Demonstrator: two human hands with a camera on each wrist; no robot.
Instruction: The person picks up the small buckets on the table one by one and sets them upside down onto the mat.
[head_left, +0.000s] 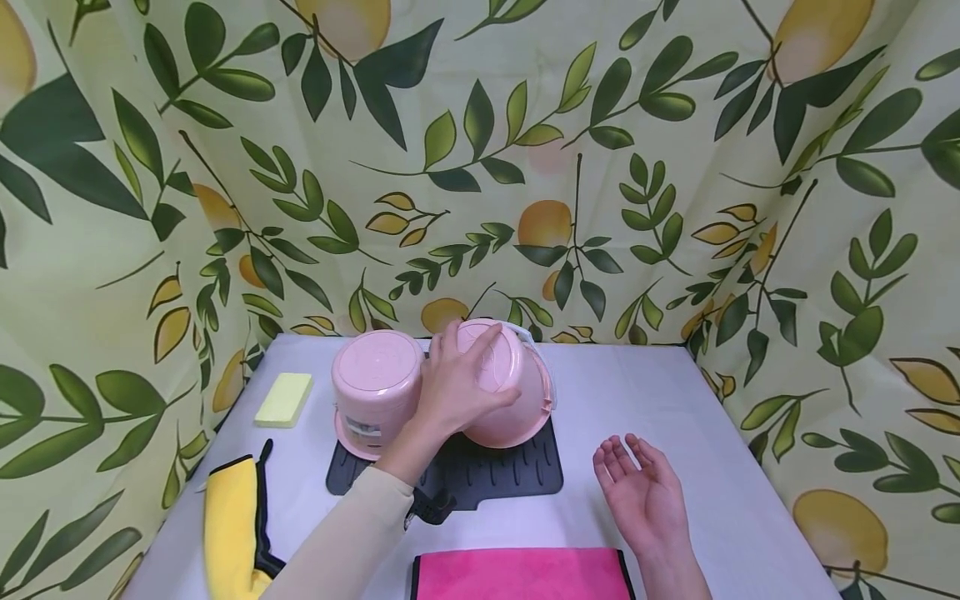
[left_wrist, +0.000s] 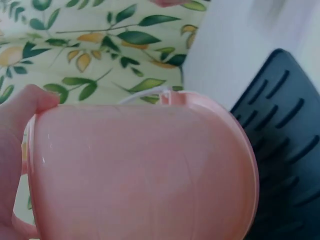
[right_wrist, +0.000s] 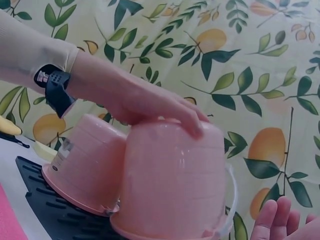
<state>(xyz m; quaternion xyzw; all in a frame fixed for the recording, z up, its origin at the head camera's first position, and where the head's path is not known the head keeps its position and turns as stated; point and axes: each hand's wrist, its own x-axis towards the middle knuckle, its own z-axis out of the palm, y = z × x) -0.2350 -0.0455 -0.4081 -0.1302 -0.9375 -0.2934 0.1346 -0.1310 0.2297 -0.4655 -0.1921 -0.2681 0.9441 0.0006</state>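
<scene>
My left hand (head_left: 461, 383) grips a pink bucket (head_left: 521, 412) by its upturned base, fingers and thumb spread round the bottom edge. The bucket is tilted, its rim turned to the right, and its pale handle (right_wrist: 234, 200) hangs off that side. In the left wrist view the bucket's wall (left_wrist: 140, 170) fills much of the picture; I cannot tell whether the rim touches the mat. Just left of it a second pink bucket (head_left: 375, 367) stands upside down on a dark ridged mat (head_left: 510, 479). My right hand (head_left: 645, 492) is palm up over the table's right side, holding nothing.
At the left of the white table (head_left: 622, 383) lies a pale yellow sponge (head_left: 284, 400). Nearer me is a yellow cloth item (head_left: 228, 517) with black edging. A pink cloth (head_left: 521, 575) with black edges lies at the front. Patterned curtains (head_left: 480, 250) surround the table's back and sides.
</scene>
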